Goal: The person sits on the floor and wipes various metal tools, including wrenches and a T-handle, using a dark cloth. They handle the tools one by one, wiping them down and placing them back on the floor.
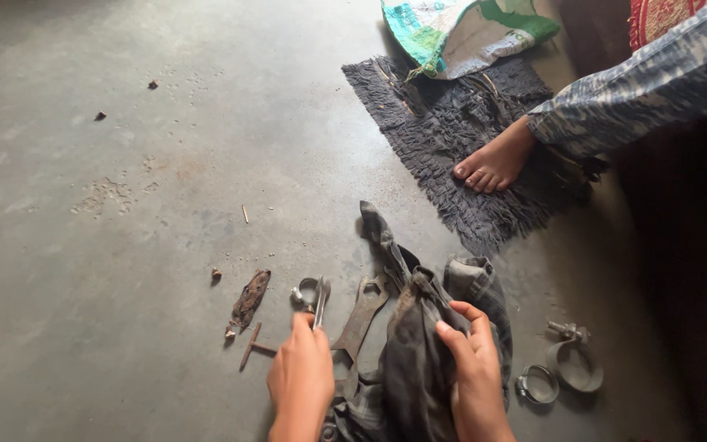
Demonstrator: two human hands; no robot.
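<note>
My left hand (302, 372) grips a thin metal tool (319, 304) near a small round metal ring (308, 288) on the floor. My right hand (475, 367) clutches a dirty grey checked cloth (419, 344) bunched up between my hands. A flat rusty spanner (361, 317) lies on the floor between the two hands, partly on the cloth.
Two metal hose clamps (570, 364) lie right of the cloth. A rusty flat scrap (249, 299) and a small T-shaped pin (252, 347) lie to the left. A bare foot (497, 164) rests on a dark shaggy mat (452, 123); a woven sack (460, 29) sits behind.
</note>
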